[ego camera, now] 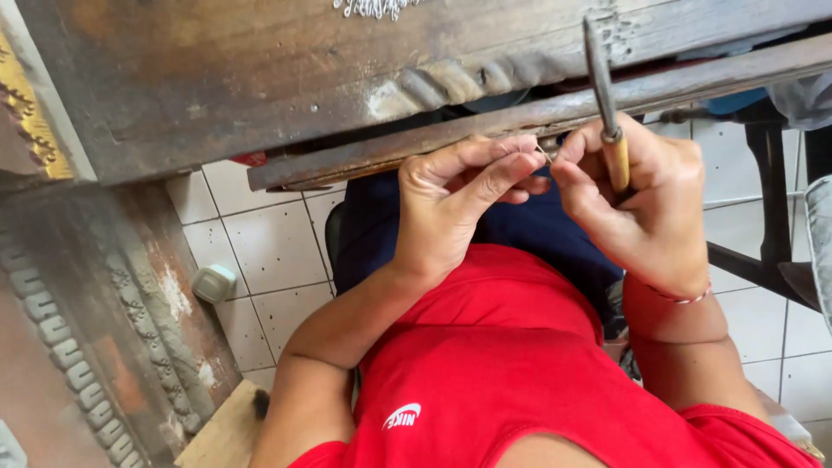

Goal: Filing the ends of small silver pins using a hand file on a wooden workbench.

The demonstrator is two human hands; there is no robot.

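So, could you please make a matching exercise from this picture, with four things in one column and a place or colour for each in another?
Things:
1. tool with wooden handle
2. left hand
3. shirt
4. small round object

Descriptions:
A. red
B. lying on the tiled floor
C. held in the right hand, metal tip pointing up
D. pinching something tiny at the fingertips

Pairs: 1-C, 2-D, 3-A, 4-B
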